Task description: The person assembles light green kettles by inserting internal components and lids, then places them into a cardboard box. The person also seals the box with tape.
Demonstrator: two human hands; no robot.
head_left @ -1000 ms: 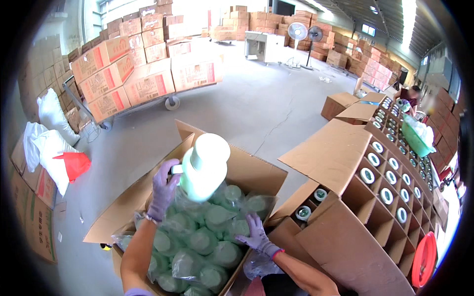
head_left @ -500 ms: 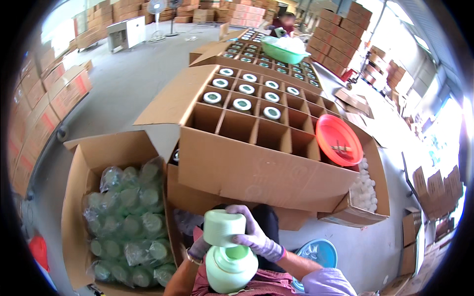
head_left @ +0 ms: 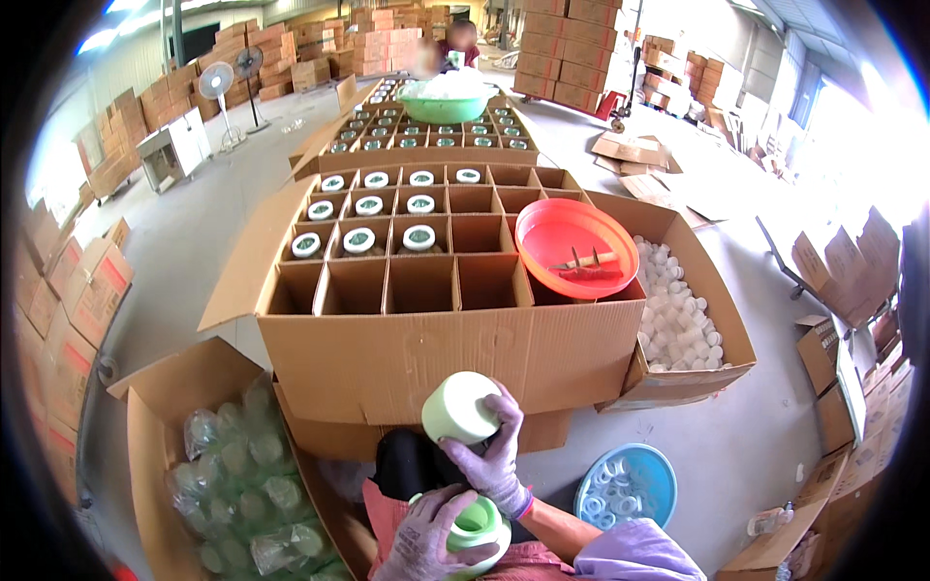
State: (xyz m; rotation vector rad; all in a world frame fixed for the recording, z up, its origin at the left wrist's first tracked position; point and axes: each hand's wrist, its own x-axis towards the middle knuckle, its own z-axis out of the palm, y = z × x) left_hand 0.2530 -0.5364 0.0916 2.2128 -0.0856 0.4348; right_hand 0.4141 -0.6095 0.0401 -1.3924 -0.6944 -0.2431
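Observation:
My right hand [head_left: 492,450], in a light purple glove, grips a pale green cylindrical cap [head_left: 459,409] by its right side, raised above my lap. Below it, my left gloved hand [head_left: 428,535] is wrapped round the shoulder of a pale green wide-necked jar [head_left: 479,528]. The jar's round mouth is uncovered and faces up. Cap and jar are apart. Straight ahead stands a divided cardboard carton [head_left: 407,353], with several white-lidded jars [head_left: 358,240] in its far cells and bare cells along the near row.
A red basin [head_left: 542,232] holding a wooden-handled item rests on the carton's right. Beyond is a box of small white caps [head_left: 683,320]; a blue basin [head_left: 662,474] with clear rings sits on the floor. At left, a box [head_left: 145,465] holds plastic-wrapped greenish jars. A person [head_left: 459,44] is far ahead.
My right hand has lifted the cap up and away from the jar's mouth and tilted it. My left hand has moved down onto the jar. The view has swung right.

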